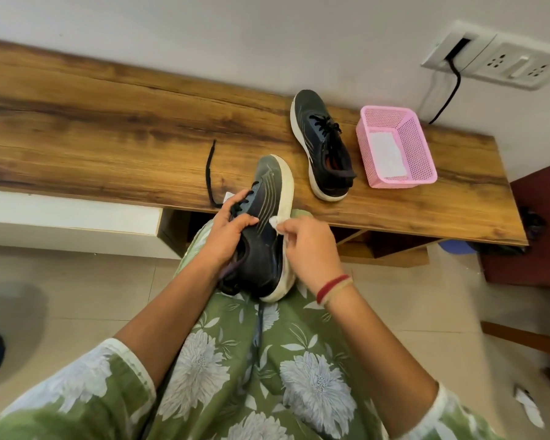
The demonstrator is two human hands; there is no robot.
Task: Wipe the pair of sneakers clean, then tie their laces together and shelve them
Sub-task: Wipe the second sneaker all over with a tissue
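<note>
Lap (pixel 267 360) bears sneaker (pixel 264 246), right fingers (pixel 294 230) pinching wipe (pixel 274 223); pink basket (pixel 421 144) holds tissue (pixel 386 157).

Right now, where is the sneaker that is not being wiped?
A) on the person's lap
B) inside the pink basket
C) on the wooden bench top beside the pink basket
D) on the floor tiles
C: the second sneaker stands on the wooden bench top beside the pink basket, while the left hand holds the other sneaker and the right hand pinches a white wipe.
</note>
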